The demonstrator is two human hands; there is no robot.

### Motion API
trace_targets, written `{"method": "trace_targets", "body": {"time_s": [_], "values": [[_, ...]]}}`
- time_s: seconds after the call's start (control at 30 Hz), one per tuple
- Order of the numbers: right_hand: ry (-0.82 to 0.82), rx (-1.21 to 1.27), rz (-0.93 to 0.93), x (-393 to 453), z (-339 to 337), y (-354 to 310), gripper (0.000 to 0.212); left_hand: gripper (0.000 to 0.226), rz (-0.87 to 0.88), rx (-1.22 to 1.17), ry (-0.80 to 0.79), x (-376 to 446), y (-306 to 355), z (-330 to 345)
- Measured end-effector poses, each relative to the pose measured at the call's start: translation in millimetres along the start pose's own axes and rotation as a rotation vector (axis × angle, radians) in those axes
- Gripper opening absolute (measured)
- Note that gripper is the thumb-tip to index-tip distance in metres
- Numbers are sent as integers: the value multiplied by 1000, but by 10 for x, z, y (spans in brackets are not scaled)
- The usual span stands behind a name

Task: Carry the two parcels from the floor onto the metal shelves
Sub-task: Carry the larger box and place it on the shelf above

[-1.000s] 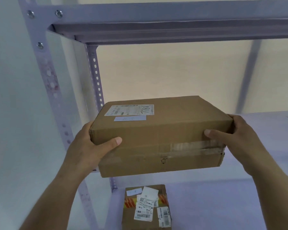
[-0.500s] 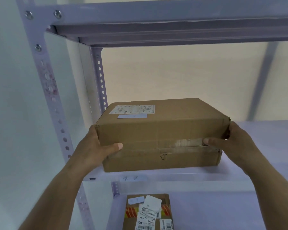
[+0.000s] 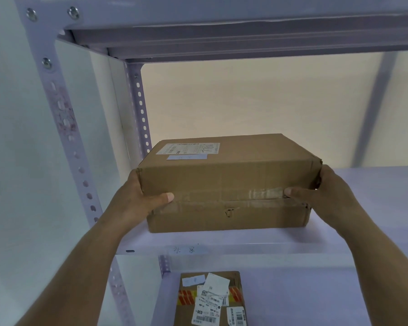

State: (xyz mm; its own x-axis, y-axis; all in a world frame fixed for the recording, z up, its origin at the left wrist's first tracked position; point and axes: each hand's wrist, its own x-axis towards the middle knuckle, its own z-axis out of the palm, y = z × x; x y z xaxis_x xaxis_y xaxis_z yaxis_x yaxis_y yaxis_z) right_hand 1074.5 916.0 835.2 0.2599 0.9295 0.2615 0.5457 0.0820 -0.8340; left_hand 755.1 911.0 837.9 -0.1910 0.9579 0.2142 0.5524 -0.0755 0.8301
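A brown cardboard parcel (image 3: 231,175) with a white shipping label lies flat near the front left of the pale metal shelf (image 3: 339,241). My left hand (image 3: 137,198) grips its left end, thumb across the taped front face. At its right end my right hand (image 3: 327,196) holds on the same way. A second, smaller parcel (image 3: 212,300), covered with several labels and orange tape, sits on the shelf level below, partly cut off by the frame's bottom edge.
A perforated upright post (image 3: 64,137) stands at the left, a second post (image 3: 139,107) behind it near the parcel's back corner. Another shelf (image 3: 245,31) runs overhead. A handwritten tag (image 3: 186,250) is on the shelf's front lip. A wall closes the back.
The parcel has moved forward and down onto the shelf; one second ago it hung in the air in front of the shelf edge. Both hands have kept their hold.
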Motion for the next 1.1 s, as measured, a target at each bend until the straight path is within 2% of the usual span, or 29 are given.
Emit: {"method": "trace_targets", "body": {"time_s": [0.27, 1.1], "values": [[4, 1, 8, 28, 6, -1, 52, 82, -3, 9, 3, 42, -3, 16], [-14, 54, 16, 44, 7, 20, 59, 82, -15, -20, -1, -8, -2, 34]]}}
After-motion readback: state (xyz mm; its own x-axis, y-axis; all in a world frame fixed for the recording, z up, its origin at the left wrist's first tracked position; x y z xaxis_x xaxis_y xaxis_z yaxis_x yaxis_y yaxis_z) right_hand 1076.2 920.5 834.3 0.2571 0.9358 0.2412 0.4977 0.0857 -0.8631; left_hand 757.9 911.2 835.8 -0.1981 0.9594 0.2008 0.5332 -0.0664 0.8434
